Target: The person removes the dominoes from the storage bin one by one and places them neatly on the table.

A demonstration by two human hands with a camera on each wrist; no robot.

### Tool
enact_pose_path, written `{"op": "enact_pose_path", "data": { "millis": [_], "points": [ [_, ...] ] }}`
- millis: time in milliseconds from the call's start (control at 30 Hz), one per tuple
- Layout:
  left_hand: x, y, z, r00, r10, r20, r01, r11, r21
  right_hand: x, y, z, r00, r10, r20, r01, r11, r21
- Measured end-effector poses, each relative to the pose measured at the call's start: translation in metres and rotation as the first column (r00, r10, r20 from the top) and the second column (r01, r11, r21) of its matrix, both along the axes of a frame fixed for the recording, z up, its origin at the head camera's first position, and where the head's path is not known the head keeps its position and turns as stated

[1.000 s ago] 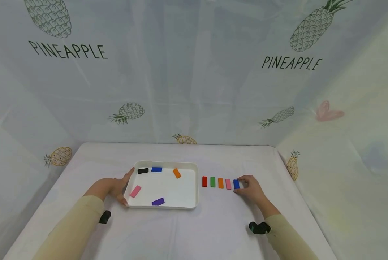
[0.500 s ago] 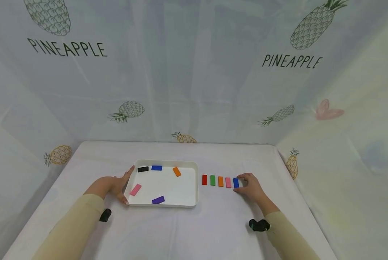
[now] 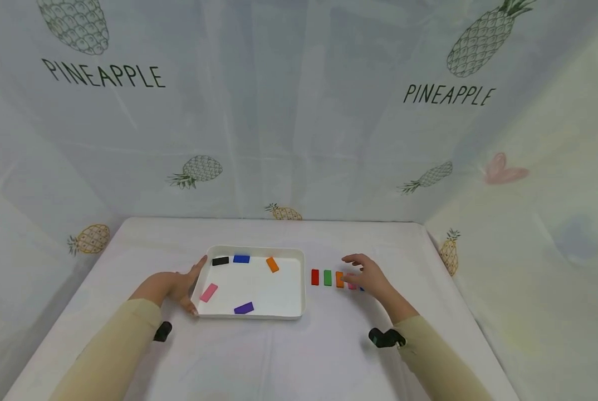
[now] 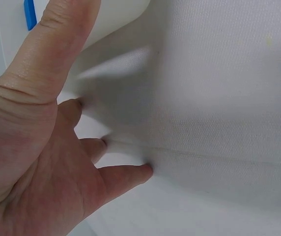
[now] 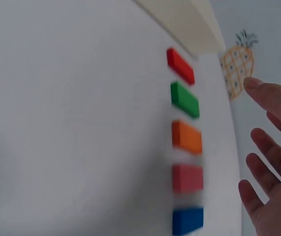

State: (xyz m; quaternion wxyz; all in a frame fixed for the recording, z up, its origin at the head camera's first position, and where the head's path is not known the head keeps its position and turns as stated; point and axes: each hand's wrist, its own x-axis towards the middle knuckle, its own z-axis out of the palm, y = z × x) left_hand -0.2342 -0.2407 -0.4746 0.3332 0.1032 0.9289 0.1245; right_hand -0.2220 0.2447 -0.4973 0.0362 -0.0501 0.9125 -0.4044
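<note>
My left hand (image 3: 182, 288) rests at the left end of a white tray (image 3: 303, 289), thumb and fingers spread along its side. Inside the tray lie a black block (image 3: 221, 260), a blue block (image 3: 241, 259), an orange block (image 3: 272, 264), a pink block (image 3: 209, 293) and a purple block (image 3: 244, 308). My right hand (image 3: 371, 277) hovers over a row of blocks, its fingers loosely bent with nothing between them. The row runs red (image 5: 181, 66), green (image 5: 184, 100), orange (image 5: 186, 137), pink (image 5: 187, 178) and blue (image 5: 187, 220); in the head view the hand partly covers the last ones.
A white cloth covers the table (image 3: 279, 362). Behind it hangs a pale curtain (image 3: 299, 111) printed with pineapples. The row of blocks stands just right of the tray's right wall.
My right hand has let go of the blue block at the row's right end and moved up and left over the row. The left hand and tray have stayed in place.
</note>
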Motion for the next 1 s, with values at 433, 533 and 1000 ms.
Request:
{"op": "enact_pose_path", "data": {
  "millis": [433, 533, 1000],
  "points": [
    [-0.002, -0.001, -0.001, 1.000, 0.018, 0.011, -0.018, 1.000, -0.004, -0.016, -0.080, 0.002, 0.993, 0.121, 0.009, -0.120, 0.990, -0.069],
    [-0.004, -0.001, -0.001, 1.000, 0.008, 0.012, -0.007, 1.000, -0.013, -0.020, -0.094, 0.002, 0.992, 0.127, 0.006, -0.126, 0.992, -0.029],
    [0.000, 0.000, 0.005, 1.000, -0.005, 0.011, 0.005, 1.000, 0.000, -0.039, -0.139, -0.014, 0.980, 0.200, -0.015, -0.196, 0.971, 0.136]
  ]
}}
